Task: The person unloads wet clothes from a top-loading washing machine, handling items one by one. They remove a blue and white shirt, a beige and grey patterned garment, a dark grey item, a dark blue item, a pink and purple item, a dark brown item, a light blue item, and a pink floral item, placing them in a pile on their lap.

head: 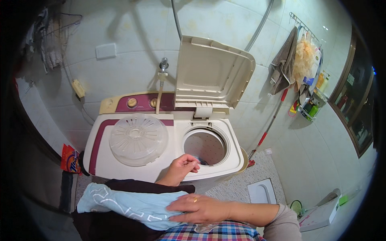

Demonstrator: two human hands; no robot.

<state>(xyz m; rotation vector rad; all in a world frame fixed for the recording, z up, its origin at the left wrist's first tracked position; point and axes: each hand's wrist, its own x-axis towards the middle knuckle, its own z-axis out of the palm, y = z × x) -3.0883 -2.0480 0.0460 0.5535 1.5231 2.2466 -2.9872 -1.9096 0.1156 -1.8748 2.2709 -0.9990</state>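
My left hand [181,169] is over the front edge of a twin-tub washing machine [102,159], fingers curled near the rim of the spin tub [205,146]; whether it pinches anything is unclear. Dark fabric lies low inside the tub, and the tub's lid [211,75] stands raised. My right hand [199,208], with a ring, rests flat on a light blue garment [129,203] with white line patterns. That garment lies over dark cloth [114,224] at my front. A round translucent plastic cover [137,140] sits on the machine's left side.
A tap [163,64] with a hose is behind the machine. An orange detergent bag [70,159] stands at left. To the right are a red-handled mop [270,120], a hanging grey towel [285,63], a corner shelf with bottles, and a squat toilet [261,191] in the floor.
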